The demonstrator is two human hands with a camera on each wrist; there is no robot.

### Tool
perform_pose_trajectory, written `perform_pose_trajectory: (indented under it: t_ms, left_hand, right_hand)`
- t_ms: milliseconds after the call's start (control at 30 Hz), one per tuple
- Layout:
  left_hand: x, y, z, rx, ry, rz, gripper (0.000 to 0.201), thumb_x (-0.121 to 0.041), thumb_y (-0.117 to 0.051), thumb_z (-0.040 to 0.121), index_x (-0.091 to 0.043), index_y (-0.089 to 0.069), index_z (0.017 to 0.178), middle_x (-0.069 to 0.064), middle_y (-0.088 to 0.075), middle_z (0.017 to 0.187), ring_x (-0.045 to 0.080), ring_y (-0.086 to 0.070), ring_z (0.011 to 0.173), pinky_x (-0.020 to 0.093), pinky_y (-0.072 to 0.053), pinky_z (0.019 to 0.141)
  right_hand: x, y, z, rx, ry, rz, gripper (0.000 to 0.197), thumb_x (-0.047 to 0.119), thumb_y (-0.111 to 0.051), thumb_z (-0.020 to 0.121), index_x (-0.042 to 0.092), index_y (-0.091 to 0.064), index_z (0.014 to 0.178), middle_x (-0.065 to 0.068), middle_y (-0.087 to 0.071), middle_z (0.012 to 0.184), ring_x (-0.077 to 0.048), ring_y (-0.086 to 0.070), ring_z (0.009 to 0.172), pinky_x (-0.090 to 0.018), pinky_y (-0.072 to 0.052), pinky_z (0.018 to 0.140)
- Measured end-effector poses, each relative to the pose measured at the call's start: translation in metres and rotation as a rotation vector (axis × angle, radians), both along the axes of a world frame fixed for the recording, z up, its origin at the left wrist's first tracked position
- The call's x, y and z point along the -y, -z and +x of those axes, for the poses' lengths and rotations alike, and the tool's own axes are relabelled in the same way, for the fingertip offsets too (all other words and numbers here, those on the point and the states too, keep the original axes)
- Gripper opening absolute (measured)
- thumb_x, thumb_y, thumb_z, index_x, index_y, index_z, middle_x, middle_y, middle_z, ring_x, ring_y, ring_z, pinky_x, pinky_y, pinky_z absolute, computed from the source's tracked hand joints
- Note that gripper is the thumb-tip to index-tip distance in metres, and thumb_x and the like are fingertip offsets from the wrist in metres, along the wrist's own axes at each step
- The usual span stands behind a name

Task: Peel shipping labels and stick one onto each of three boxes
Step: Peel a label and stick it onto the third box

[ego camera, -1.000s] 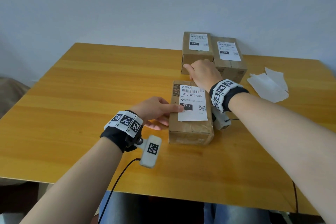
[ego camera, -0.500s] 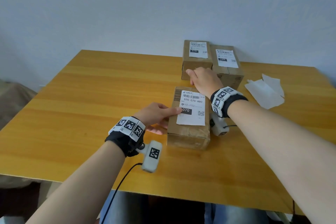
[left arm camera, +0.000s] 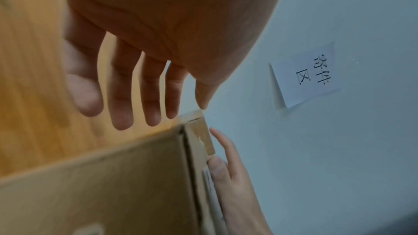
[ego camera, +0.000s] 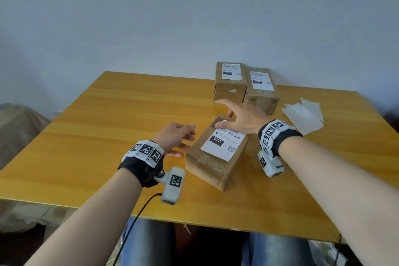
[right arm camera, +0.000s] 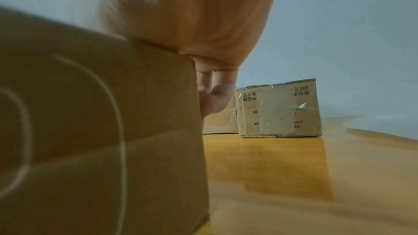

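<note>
The near cardboard box (ego camera: pixel 212 167) lies askew in front of me, with a white shipping label (ego camera: pixel 223 143) stuck flat on its top. My right hand (ego camera: pixel 228 114) lies over its far end, thumb on top and index finger pointing out. In the right wrist view its other fingers (right arm camera: pixel 214 96) curl down behind the box (right arm camera: pixel 90 122). My left hand (ego camera: pixel 185 136) hovers just left of the box, fingers straight (left arm camera: pixel 135 96) and holding nothing. Two more boxes (ego camera: pixel 230 90) (ego camera: pixel 262 97) stand side by side at the back, each with a label on top.
Peeled white backing sheets (ego camera: pixel 302 114) lie to the right on the yellow wooden table (ego camera: pixel 108 125). A paper note (left arm camera: pixel 312 74) hangs on the pale wall behind. Bare tabletop spreads to the left and along the front edge.
The near box has turned clockwise under my right hand. My left hand has come off the box's left edge and the label. The head view has tilted up.
</note>
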State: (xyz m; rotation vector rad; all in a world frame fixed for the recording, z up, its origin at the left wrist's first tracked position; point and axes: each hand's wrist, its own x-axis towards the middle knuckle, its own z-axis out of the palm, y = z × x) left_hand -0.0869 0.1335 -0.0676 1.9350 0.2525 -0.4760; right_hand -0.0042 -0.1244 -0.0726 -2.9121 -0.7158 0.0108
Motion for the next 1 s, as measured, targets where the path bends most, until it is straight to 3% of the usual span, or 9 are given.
perform_pose_trajectory:
  t_ms: [167, 267, 367, 467, 567, 633, 733, 833, 1000]
  left_hand:
    - [-0.011, -0.012, -0.001, 0.085, -0.139, -0.035, 0.032, -0.041, -0.053, 0.105, -0.014, -0.071, 0.11, -0.003, -0.073, 0.092, 0.017, -0.065, 0.076, 0.031, -0.052, 0.063]
    - [-0.013, -0.011, -0.001, 0.151, -0.222, 0.025, 0.031, -0.039, -0.055, 0.103, -0.011, -0.068, 0.11, -0.001, -0.065, 0.086, 0.018, -0.053, 0.068, 0.029, -0.037, 0.059]
    - [-0.016, -0.009, -0.003, 0.191, -0.346, 0.019, 0.032, -0.035, -0.059, 0.102, -0.009, -0.059, 0.119, 0.005, -0.054, 0.082, 0.021, -0.049, 0.07, 0.032, -0.035, 0.06]
    - [-0.014, -0.013, -0.008, 0.195, -0.383, 0.03, 0.044, -0.038, -0.068, 0.096, -0.013, -0.052, 0.127, 0.016, -0.061, 0.12, 0.029, -0.056, 0.099, 0.039, -0.044, 0.076]
    - [-0.013, -0.009, -0.011, 0.137, -0.303, 0.112, 0.056, -0.048, -0.077, 0.085, -0.018, -0.052, 0.126, 0.018, -0.057, 0.135, 0.035, -0.059, 0.117, 0.052, -0.051, 0.1]
    - [-0.012, -0.005, -0.014, 0.062, -0.251, 0.154, 0.07, -0.058, -0.08, 0.076, -0.023, -0.051, 0.128, 0.017, -0.052, 0.138, 0.037, -0.057, 0.123, 0.052, -0.055, 0.091]
    - [-0.003, -0.002, -0.017, -0.033, -0.216, 0.071, 0.079, -0.057, -0.082, 0.077, -0.027, -0.042, 0.137, 0.006, -0.049, 0.13, 0.025, -0.062, 0.107, 0.037, -0.056, 0.066]
    - [0.008, 0.001, -0.012, -0.039, -0.25, -0.143, 0.08, -0.032, -0.083, 0.084, -0.028, -0.033, 0.147, 0.004, -0.05, 0.129, 0.024, -0.069, 0.102, 0.037, -0.06, 0.069]
    - [0.02, 0.0, -0.008, 0.074, -0.232, -0.201, 0.098, -0.016, -0.081, 0.087, -0.029, -0.016, 0.159, 0.007, -0.049, 0.141, 0.025, -0.068, 0.107, 0.039, -0.062, 0.067]
  right_hand:
    - [-0.002, -0.009, -0.012, -0.079, 0.022, 0.002, 0.075, 0.078, -0.043, 0.095, 0.052, -0.019, 0.161, -0.007, -0.066, 0.139, -0.026, -0.072, 0.099, -0.037, -0.061, 0.076]
    - [-0.004, -0.009, -0.012, -0.107, 0.074, 0.026, 0.061, 0.07, -0.043, 0.101, 0.043, -0.043, 0.155, -0.005, -0.067, 0.139, -0.028, -0.068, 0.118, -0.035, -0.056, 0.092]
    - [-0.008, -0.005, -0.01, -0.112, 0.155, 0.057, 0.049, 0.064, -0.044, 0.104, 0.027, -0.067, 0.126, 0.0, -0.075, 0.118, -0.019, -0.068, 0.099, -0.037, -0.057, 0.084]
    - [-0.01, -0.007, -0.015, -0.086, 0.273, 0.042, 0.051, 0.066, -0.045, 0.102, 0.022, -0.068, 0.11, 0.001, -0.075, 0.098, -0.017, -0.069, 0.083, -0.039, -0.06, 0.075]
    - [-0.007, -0.012, -0.021, -0.078, 0.362, 0.01, 0.059, 0.069, -0.047, 0.1, 0.015, -0.071, 0.095, -0.008, -0.078, 0.094, -0.019, -0.066, 0.063, -0.03, -0.05, 0.06]
    - [-0.003, -0.017, -0.024, -0.076, 0.406, -0.048, 0.067, 0.075, -0.046, 0.096, 0.013, -0.07, 0.085, -0.007, -0.079, 0.091, -0.022, -0.07, 0.06, -0.029, -0.053, 0.063]
    - [0.005, -0.019, -0.027, -0.109, 0.454, -0.083, 0.076, 0.083, -0.042, 0.091, 0.013, -0.073, 0.091, -0.002, -0.078, 0.081, -0.021, -0.073, 0.062, -0.033, -0.061, 0.07]
    - [0.009, -0.019, -0.032, -0.225, 0.434, 0.007, 0.075, 0.08, -0.045, 0.092, 0.011, -0.073, 0.095, -0.004, -0.079, 0.082, -0.023, -0.074, 0.061, -0.028, -0.055, 0.061]
    - [0.011, -0.022, -0.04, -0.453, 0.366, 0.178, 0.064, 0.071, -0.05, 0.097, 0.011, -0.073, 0.094, -0.003, -0.077, 0.085, -0.03, -0.078, 0.065, -0.033, -0.058, 0.057]
